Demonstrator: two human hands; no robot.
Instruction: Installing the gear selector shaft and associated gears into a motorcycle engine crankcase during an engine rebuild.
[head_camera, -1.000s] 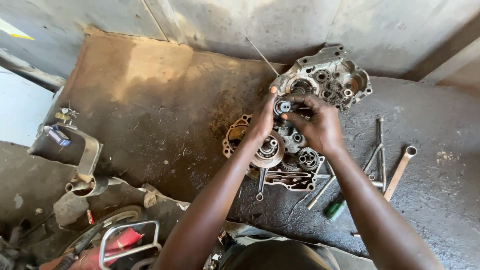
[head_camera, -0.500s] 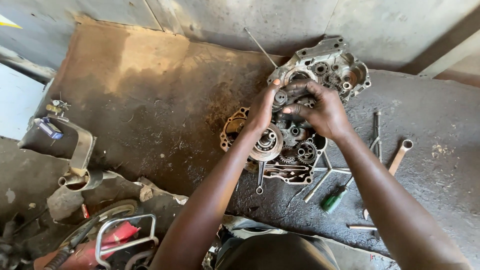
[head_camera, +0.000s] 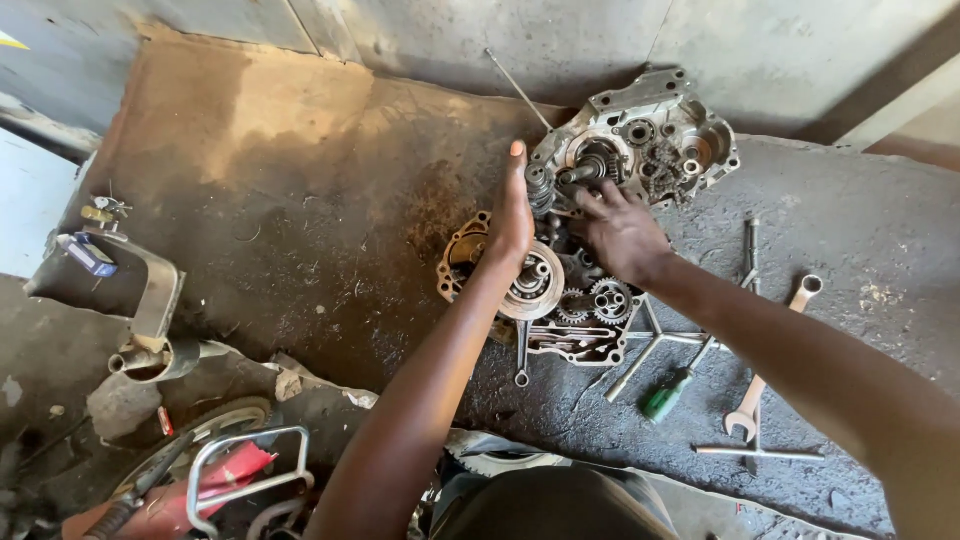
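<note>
**Grip on the gear shafts, both hands**

Left hand lies flat, unclenched, against the gear stack; right hand clasps the shaft, likely steadying them upright. Engine case lies on the floor, cover at one o'clock, screwdriver at five.

Grey metal engine case, green-handled screwdriver, silver spanner, rust-brown stained floor

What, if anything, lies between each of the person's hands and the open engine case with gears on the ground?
Nothing visible does. The left hand already rests against the engine case by its gear shafts, and the right hand lies on the gears in its middle. Screwdriver and wrench lie aside.
</note>
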